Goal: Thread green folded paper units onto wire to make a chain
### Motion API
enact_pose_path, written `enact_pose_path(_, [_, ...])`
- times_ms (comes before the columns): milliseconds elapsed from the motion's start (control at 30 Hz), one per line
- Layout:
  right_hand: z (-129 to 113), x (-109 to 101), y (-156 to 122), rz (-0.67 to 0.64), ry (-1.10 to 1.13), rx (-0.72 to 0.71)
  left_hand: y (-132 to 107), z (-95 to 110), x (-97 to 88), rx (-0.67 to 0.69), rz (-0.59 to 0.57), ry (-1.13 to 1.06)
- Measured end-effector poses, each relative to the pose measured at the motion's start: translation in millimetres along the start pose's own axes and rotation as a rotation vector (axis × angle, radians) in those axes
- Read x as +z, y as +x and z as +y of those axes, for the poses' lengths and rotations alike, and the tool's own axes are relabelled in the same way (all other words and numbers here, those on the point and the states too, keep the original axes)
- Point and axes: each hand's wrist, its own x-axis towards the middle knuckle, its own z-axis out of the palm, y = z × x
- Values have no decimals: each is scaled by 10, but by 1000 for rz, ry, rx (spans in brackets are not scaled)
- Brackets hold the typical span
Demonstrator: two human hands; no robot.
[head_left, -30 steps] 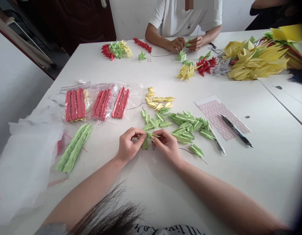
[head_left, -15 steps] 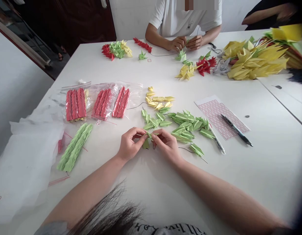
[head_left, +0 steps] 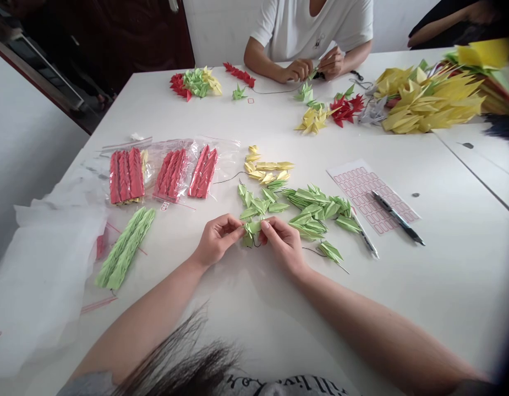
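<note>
Both of my hands meet over the white table (head_left: 246, 308) just in front of me. My left hand (head_left: 215, 239) and my right hand (head_left: 284, 243) each pinch the same small green paper crane (head_left: 250, 230), fingers closed on it from either side. A thin dark thread (head_left: 316, 254) trails from it to the right. Just beyond my fingers lies a string of green paper cranes (head_left: 260, 204) and a loose heap of green cranes (head_left: 320, 212). Farther back is a short row of yellow cranes (head_left: 267, 169).
Clear bags of red folded paper (head_left: 171, 173) and a flat green stack (head_left: 126, 247) lie at left beside white tissue (head_left: 39, 264). A label sheet (head_left: 357, 187) and pen (head_left: 397, 218) lie at right. A person in white (head_left: 314, 27) works opposite; yellow cranes (head_left: 431, 99) pile far right.
My hands have drawn closer together and turned the green crane between them. The person opposite has raised a hand slightly.
</note>
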Motion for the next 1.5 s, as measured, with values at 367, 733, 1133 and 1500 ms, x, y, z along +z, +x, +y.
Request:
enact_pose_path(367, [23, 3, -4, -32, -5, 4, 17, 65, -40, -87, -97, -142])
enact_pose_path(733, [6, 0, -30, -13, -10, -98, 28, 0, -57, -139, -41, -181])
enact_pose_path(1133, [85, 41, -34, 0, 2, -69, -49, -59, 5, 49, -246, 9])
enact_pose_path(1500, [140, 69, -10, 109, 9, -124, -38, -80, 22, 251, -121, 245])
